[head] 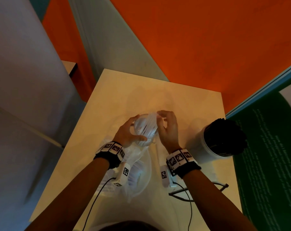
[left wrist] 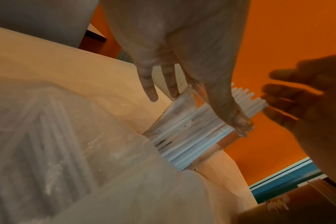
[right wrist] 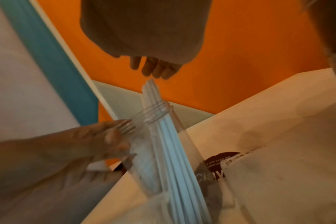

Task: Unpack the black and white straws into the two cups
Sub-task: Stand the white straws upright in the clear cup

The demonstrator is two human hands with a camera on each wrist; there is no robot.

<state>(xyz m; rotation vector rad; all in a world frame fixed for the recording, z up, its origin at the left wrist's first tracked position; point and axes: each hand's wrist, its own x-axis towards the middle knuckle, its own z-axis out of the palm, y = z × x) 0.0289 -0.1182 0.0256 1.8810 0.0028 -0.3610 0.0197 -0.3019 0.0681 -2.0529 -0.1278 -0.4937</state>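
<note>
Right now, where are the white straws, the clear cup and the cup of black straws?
white straws (right wrist: 169,151), right wrist view, mid-bundle.
clear cup (left wrist: 184,109), left wrist view, side wall.
cup of black straws (head: 208,147), head view, white outer wall.

- Looks like an office pantry or break area: orange wall (head: 199,39) beyond the hands, grey partition (head: 24,72) off to the left.
- Pale table (head: 191,104) under both hands.
- Green printed poster (head: 266,155) right of the right hand.
</note>
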